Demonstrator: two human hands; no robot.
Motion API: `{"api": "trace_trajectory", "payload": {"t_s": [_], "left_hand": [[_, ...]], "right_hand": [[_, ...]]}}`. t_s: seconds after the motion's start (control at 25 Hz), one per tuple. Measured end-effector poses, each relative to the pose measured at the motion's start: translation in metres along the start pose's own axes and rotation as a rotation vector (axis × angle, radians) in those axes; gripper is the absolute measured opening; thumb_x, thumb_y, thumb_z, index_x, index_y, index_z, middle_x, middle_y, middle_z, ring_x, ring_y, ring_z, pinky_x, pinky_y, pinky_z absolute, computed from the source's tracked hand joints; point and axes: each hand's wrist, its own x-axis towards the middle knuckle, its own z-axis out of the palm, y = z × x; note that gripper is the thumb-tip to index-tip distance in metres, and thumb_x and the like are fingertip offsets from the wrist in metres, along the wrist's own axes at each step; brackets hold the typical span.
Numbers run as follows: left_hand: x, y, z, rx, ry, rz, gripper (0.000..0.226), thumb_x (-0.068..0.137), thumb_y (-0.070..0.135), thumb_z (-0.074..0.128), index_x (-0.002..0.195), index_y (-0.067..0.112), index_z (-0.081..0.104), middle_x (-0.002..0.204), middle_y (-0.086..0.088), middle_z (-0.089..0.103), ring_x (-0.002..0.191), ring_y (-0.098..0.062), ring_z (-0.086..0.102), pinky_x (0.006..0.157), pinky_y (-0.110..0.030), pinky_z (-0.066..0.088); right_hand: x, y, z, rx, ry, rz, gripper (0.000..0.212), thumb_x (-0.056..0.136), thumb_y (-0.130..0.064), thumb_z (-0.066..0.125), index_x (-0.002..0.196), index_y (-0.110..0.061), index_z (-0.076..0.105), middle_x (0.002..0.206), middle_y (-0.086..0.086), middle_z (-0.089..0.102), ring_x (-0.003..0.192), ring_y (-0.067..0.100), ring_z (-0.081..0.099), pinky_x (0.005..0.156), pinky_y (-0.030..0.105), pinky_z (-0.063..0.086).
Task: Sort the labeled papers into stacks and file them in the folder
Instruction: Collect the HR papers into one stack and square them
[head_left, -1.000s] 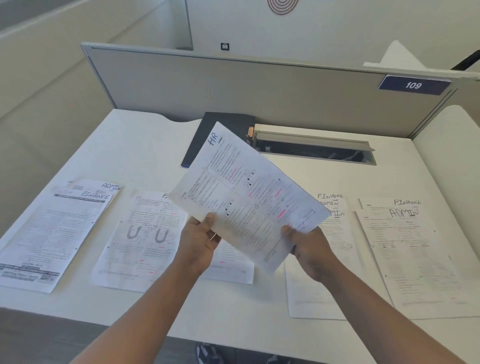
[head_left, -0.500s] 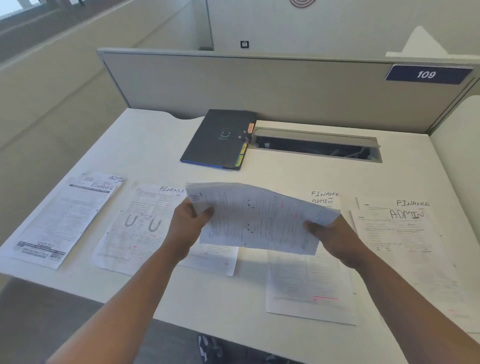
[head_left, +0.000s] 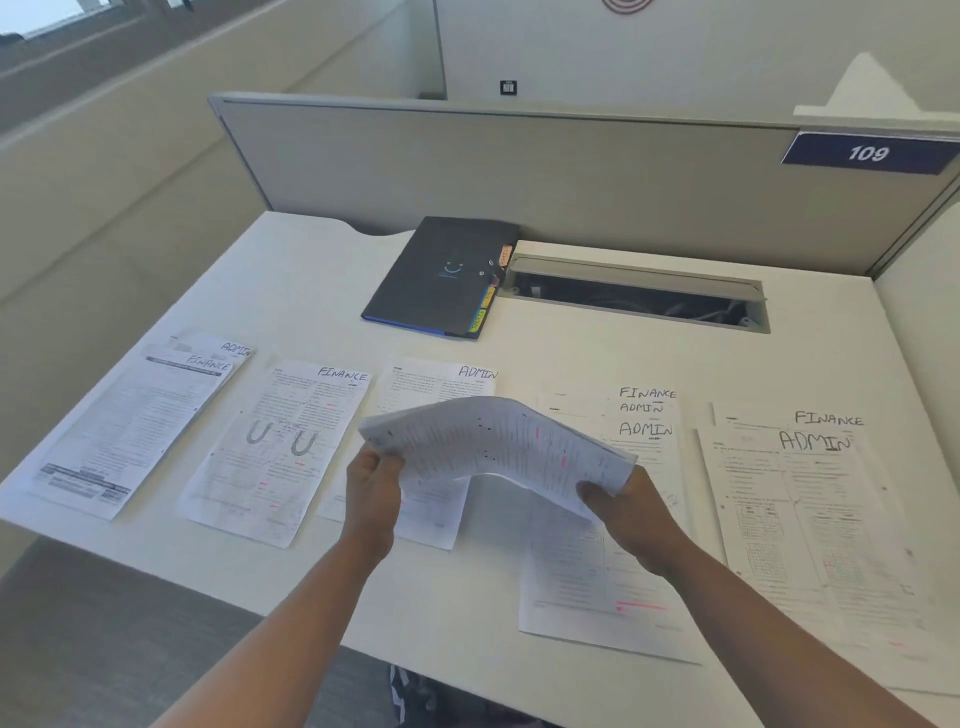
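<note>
Both hands, left hand (head_left: 370, 493) and right hand (head_left: 631, 512), pinch a bowed printed sheet (head_left: 496, 447) mid-frame above the labeled papers (head_left: 280, 447), while the dark folder (head_left: 441, 275) sits shut at upper center, tabs poking out.

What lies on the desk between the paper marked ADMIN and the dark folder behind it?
Nothing: in the head view, only bare desk separates the ADMIN paper from the folder.
</note>
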Motion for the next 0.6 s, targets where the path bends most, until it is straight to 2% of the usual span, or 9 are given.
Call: {"api": "trace_trajectory", "payload": {"t_s": [0.08,0.12,0.24,0.44,0.52,0.6], "left_hand": [[0.001,-0.002,0.001,-0.024,0.016,-0.007,0.026,0.076,0.022,0.048,0.092,0.026,0.068,0.085,0.01,0.064,0.086,-0.013,0.055,0.07,-0.029,0.043],[0.002,-0.004,0.001,-0.023,0.017,-0.015,0.027,0.075,0.021,0.048,0.093,0.025,0.068,0.084,0.011,0.065,0.088,-0.015,0.055,0.073,-0.032,0.043],[-0.002,-0.01,0.005,0.028,-0.007,-0.043,0.024,0.081,0.016,0.051,0.094,0.025,0.07,0.08,0.018,0.069,0.09,-0.014,0.057,0.075,-0.031,0.044],[0.001,-0.003,0.003,0.112,-0.072,0.012,0.005,0.097,0.026,0.069,0.1,0.029,0.069,0.091,0.012,0.074,0.09,-0.013,0.065,0.073,-0.033,0.048],[0.01,0.014,-0.001,0.193,-0.047,0.085,0.007,0.102,0.023,0.067,0.099,0.029,0.069,0.086,0.017,0.076,0.086,-0.008,0.068,0.072,-0.031,0.049],[0.02,0.041,-0.007,0.286,-0.043,0.178,0.013,0.102,0.022,0.066,0.095,0.032,0.069,0.086,0.027,0.075,0.079,0.004,0.069,0.07,-0.03,0.05]], "right_hand": [[0.001,0.001,-0.001,-0.014,-0.014,0.016,0.027,0.099,-0.01,0.061,0.104,-0.036,0.068,0.073,-0.018,0.068,0.058,0.001,0.057,0.048,0.018,0.042],[0.001,0.003,0.0,-0.012,-0.028,0.024,0.028,0.099,-0.009,0.06,0.106,-0.035,0.067,0.079,-0.016,0.07,0.064,0.003,0.06,0.05,0.02,0.044],[0.001,0.003,0.0,0.007,-0.066,0.045,0.029,0.1,-0.009,0.059,0.116,-0.032,0.063,0.109,0.004,0.07,0.1,0.021,0.065,0.071,0.028,0.052],[0.004,-0.001,-0.004,0.037,-0.058,0.073,0.029,0.098,-0.006,0.06,0.111,-0.031,0.066,0.113,0.008,0.072,0.107,0.026,0.066,0.089,0.044,0.057],[0.008,-0.008,-0.009,0.074,-0.045,0.068,0.028,0.096,-0.003,0.061,0.108,-0.026,0.07,0.109,0.004,0.075,0.107,0.029,0.069,0.087,0.043,0.059],[0.014,-0.023,-0.015,0.205,-0.003,0.013,0.029,0.094,0.002,0.064,0.11,-0.022,0.07,0.109,0.001,0.078,0.105,0.028,0.073,0.076,0.033,0.063]]}}
